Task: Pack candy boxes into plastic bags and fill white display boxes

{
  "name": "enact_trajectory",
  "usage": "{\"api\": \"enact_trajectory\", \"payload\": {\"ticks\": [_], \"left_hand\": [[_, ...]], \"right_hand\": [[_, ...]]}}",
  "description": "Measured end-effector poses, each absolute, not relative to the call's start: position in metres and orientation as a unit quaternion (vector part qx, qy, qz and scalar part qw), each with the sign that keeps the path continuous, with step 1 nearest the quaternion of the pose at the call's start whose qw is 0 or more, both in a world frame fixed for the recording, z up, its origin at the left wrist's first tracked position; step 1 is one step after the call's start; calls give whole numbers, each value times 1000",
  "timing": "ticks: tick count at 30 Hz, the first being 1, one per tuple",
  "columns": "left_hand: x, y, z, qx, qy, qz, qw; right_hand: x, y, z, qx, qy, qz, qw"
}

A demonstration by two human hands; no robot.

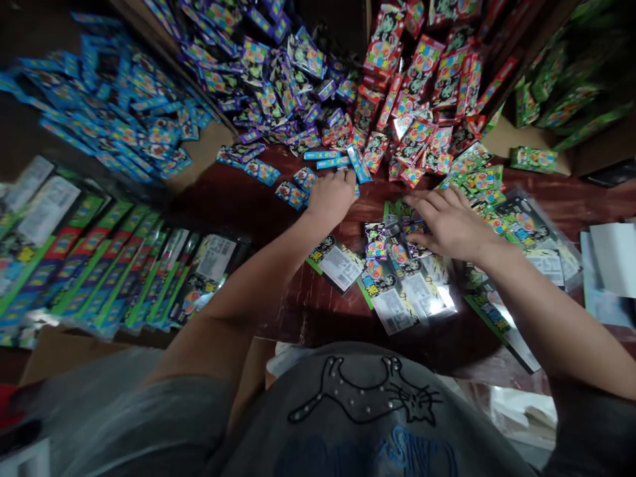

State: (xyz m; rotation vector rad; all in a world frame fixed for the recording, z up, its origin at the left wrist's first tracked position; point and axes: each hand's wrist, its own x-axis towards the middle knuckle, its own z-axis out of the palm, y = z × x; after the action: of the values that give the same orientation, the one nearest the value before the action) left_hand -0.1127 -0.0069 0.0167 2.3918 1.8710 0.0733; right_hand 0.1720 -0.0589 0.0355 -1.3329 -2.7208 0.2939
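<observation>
My left hand (332, 196) reaches forward over the dark red table (233, 199), fingers curled down on small blue packets (303, 180) at the edge of the blue pile. My right hand (450, 222) lies flat, fingers spread, on small purple and green packets (397, 228) set over clear plastic sleeves with printed cards (392, 291). I cannot tell if the left fingers hold a packet.
Piles of small packets lie behind: blue (124, 112) at left, purple (278, 79) in the middle, red (422, 79) at right, green (477, 172) far right. A row of filled long packs (109, 271) stands at left. White sheets (611, 258) lie at right.
</observation>
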Motion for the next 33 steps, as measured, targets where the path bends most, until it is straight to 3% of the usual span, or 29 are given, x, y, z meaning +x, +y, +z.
{"api": "enact_trajectory", "payload": {"ticks": [4,9,13,16,20,27,30,33], "left_hand": [[-122,-29,32,777,627,50,4],[-147,-57,55,739,652,172,5],[-144,-104,61,679,649,319,126],[-125,-157,53,629,638,362,256],[-110,-214,24,638,606,333,340],[-127,-214,4,815,511,195,193],[-119,-193,10,856,469,137,166],[-107,-179,13,876,447,87,157]], "right_hand": [[111,-20,38,-426,-901,44,71],[40,24,34,-442,-895,8,66],[39,26,45,-450,-890,4,73],[76,-8,65,-477,-871,12,113],[136,-88,89,-497,-856,15,139],[173,-197,71,-433,-897,89,-1],[175,-208,54,-369,-922,114,2],[177,-199,48,-399,-908,127,36]]}}
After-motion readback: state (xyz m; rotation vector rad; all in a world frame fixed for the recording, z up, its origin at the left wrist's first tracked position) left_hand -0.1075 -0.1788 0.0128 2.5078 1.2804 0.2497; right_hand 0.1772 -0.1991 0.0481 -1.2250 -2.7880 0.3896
